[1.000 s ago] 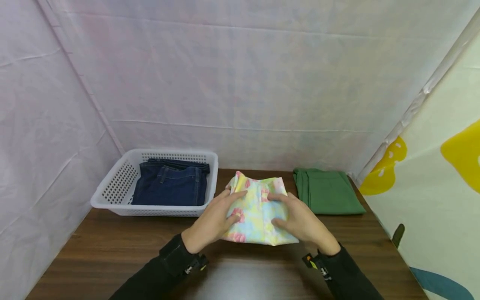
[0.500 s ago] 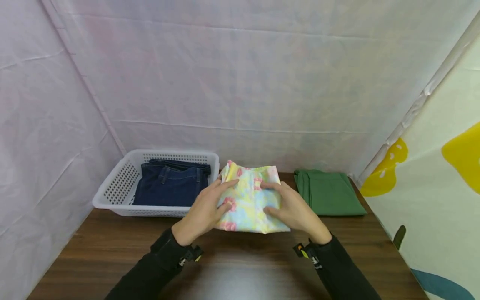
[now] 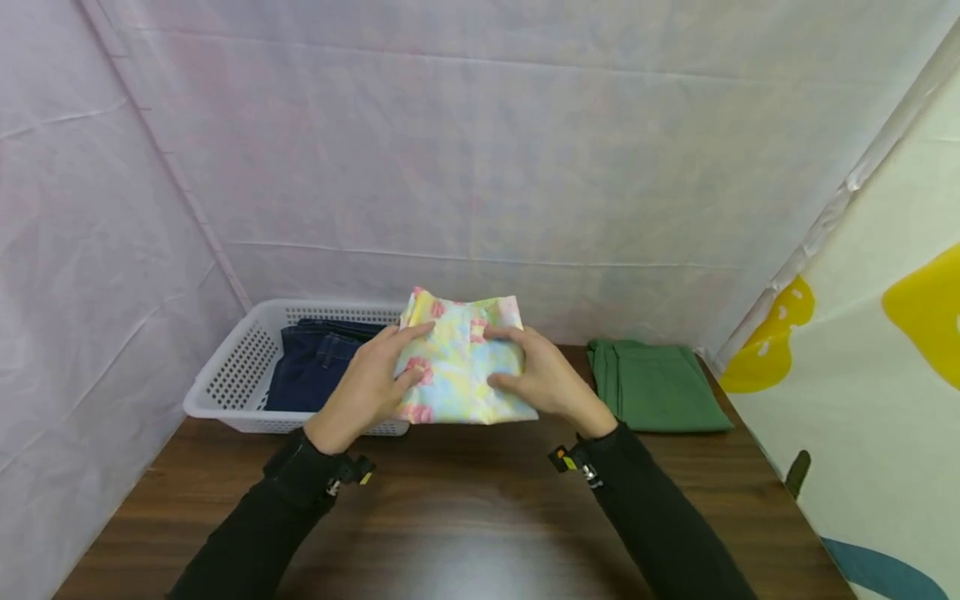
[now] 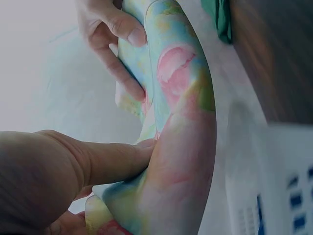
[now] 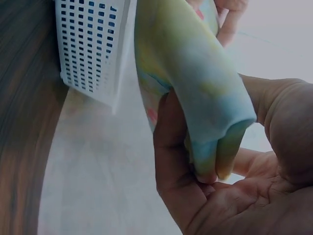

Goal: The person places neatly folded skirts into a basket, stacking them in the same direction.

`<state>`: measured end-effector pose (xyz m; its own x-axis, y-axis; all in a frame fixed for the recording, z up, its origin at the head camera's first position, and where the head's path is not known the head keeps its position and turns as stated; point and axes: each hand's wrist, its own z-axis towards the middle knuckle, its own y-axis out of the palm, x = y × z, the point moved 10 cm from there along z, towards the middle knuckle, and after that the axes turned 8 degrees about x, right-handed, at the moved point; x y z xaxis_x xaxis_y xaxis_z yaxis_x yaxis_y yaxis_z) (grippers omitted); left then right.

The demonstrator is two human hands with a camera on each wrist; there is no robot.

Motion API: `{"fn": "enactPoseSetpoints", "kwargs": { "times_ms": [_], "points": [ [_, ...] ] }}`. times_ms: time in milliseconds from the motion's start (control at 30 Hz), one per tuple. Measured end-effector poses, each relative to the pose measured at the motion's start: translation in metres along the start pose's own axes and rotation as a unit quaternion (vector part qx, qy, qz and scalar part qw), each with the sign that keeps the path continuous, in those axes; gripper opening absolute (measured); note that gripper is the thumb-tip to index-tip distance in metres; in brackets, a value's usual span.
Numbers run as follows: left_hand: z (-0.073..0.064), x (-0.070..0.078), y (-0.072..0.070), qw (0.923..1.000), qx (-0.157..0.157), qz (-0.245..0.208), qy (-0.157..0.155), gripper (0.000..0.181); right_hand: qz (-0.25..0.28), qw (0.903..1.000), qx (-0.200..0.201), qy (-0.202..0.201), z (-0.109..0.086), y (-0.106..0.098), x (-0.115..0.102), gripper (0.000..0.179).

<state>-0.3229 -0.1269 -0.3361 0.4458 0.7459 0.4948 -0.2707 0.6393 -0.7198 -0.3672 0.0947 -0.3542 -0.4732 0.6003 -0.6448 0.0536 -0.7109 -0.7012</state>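
Both hands hold up a folded floral garment (image 3: 457,367), patterned in pale yellow, blue and pink. My left hand (image 3: 371,379) grips its left side, thumb and forefinger on the front face. On the opposite side my right hand (image 3: 551,379) pinches it, and the right wrist view shows fingers (image 5: 173,147) curled behind the cloth. The garment overlaps the right end of a white plastic basket (image 3: 232,367) in the head view. Inside that basket lie folded dark blue jeans (image 3: 307,375), partly hidden by the left hand and the garment.
A folded green garment (image 3: 660,387) lies at the back right of the brown wooden table (image 3: 480,517). White fabric walls (image 3: 480,167) enclose the table at the back and sides.
Both hands have carried the floral garment up and to the left, from the table's middle to partly over the basket. The basket, jeans and green garment have stayed put.
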Motion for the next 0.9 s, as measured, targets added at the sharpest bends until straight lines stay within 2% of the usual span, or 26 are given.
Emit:
{"fn": "enactPoseSetpoints", "kwargs": {
  "times_ms": [167, 367, 567, 900],
  "points": [
    [0.006, -0.020, -0.017, 0.9997, 0.001, 0.017, -0.020, 0.068, 0.020, 0.9998, -0.002, 0.003, 0.025, 0.017, -0.009, 0.069],
    [0.008, -0.042, -0.033, 0.9985, 0.004, 0.039, -0.038, 0.066, 0.015, 0.9998, -0.009, -0.010, 0.052, 0.038, -0.024, 0.070],
    [0.010, -0.066, -0.042, 0.9969, -0.011, 0.042, -0.066, 0.067, 0.018, 0.9995, -0.015, -0.022, 0.073, 0.058, -0.034, 0.071],
    [0.017, -0.100, -0.056, 0.9909, -0.029, 0.081, -0.103, 0.066, 0.001, 0.9985, -0.044, -0.031, 0.102, 0.091, -0.054, 0.071]
  ]
}}
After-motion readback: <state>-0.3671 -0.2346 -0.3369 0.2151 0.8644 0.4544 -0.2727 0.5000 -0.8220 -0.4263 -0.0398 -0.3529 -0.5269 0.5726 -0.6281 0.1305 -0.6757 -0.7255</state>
